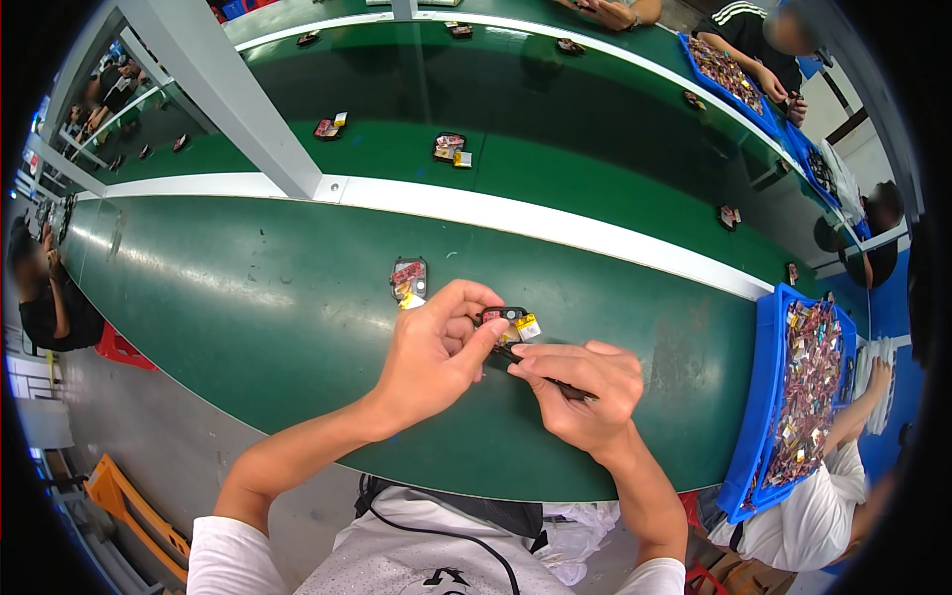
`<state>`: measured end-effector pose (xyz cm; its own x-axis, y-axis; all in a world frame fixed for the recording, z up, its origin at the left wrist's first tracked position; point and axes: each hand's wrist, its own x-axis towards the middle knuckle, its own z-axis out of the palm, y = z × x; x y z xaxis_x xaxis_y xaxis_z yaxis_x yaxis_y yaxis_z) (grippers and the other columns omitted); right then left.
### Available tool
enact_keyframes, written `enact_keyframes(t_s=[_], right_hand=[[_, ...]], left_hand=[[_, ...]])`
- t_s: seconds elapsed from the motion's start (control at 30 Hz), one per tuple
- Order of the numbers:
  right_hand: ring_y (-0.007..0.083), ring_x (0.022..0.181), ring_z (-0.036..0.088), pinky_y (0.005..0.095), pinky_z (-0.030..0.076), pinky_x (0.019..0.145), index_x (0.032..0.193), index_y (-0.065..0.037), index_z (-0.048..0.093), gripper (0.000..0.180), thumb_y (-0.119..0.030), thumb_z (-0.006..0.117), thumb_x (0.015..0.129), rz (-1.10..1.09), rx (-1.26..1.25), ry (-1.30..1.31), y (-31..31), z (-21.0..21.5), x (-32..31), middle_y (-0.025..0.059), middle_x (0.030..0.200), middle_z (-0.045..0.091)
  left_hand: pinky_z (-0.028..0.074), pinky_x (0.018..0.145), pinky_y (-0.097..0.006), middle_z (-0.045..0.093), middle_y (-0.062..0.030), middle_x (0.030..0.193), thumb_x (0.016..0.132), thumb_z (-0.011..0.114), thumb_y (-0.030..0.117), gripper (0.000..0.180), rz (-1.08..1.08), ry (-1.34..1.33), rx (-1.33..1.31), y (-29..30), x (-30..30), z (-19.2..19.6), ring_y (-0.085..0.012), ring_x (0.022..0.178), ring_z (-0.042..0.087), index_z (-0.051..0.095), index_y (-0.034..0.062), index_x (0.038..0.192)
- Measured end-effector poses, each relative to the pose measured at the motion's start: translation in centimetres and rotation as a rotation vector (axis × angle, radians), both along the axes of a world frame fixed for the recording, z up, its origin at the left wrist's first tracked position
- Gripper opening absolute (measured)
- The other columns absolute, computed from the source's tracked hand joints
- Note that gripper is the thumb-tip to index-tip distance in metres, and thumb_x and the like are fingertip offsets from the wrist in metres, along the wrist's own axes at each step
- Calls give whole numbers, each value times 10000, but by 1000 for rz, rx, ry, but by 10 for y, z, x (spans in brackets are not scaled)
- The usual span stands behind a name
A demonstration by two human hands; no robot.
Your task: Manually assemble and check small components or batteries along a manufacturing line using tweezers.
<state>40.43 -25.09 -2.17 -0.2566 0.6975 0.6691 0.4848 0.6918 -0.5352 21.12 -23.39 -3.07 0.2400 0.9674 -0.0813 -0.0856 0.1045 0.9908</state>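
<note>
Above the green worktable, my left hand (433, 342) is closed on a small black plastic housing (503, 313) with a red circuit board inside and a silver and yellow battery (529, 326) hanging at its side. My right hand (587, 389) pinches a slim black pen-like tool (573, 392), its tip reaching the near edge of the housing. Fingers hide part of the housing, and what the tip touches cannot be made out. Just beyond my left hand lies a second open housing (408, 275) with a red board and a yellow and white battery (412, 300).
A blue tray (751, 436) piled with red boards and batteries stands at the table's right end. Behind a white rail (446, 210), a green conveyor belt (387, 164) carries several housings. A grey post (233, 99) rises at the left. Co-workers sit at both sides and across.
</note>
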Motion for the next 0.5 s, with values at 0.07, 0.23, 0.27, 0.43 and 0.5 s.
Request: enact_keyframes(t_s=[0.07,0.23,0.27,0.43,0.5], right_hand=[[99,527,625,242,333,437,820,-92,759,221,54,811,663,2,8,2,0,-1,1,27,842,783],[100,541,636,241,333,436,818,-91,754,218,54,812,666,-3,-28,7,-1,0,0,26,839,782],[100,541,636,241,333,436,818,-91,754,218,54,812,666,-2,-26,6,-2,0,0,26,839,782],[100,557,653,241,340,436,816,-98,756,221,57,806,666,5,-14,-4,-3,-2,1,22,835,781],[103,567,663,240,344,438,815,-97,756,222,59,805,665,5,-25,13,-3,-1,1,20,833,781]], left_hand=[[460,492,-212,698,-60,886,984,661,64,185,10,21,1,0,2,0,-49,601,605,596,-26,1131],[455,515,-206,700,-68,888,985,649,36,173,23,100,39,-2,2,-4,-39,626,602,587,-31,1131],[460,535,-196,695,-64,916,989,641,19,167,18,152,76,-3,3,-5,-33,657,608,580,-35,1135],[481,568,-193,711,-60,884,984,642,9,158,28,231,144,-5,7,-3,-27,709,629,584,-33,1125],[494,585,-194,715,-62,874,982,642,5,154,34,229,149,-5,9,-3,-32,724,640,587,-34,1120]])
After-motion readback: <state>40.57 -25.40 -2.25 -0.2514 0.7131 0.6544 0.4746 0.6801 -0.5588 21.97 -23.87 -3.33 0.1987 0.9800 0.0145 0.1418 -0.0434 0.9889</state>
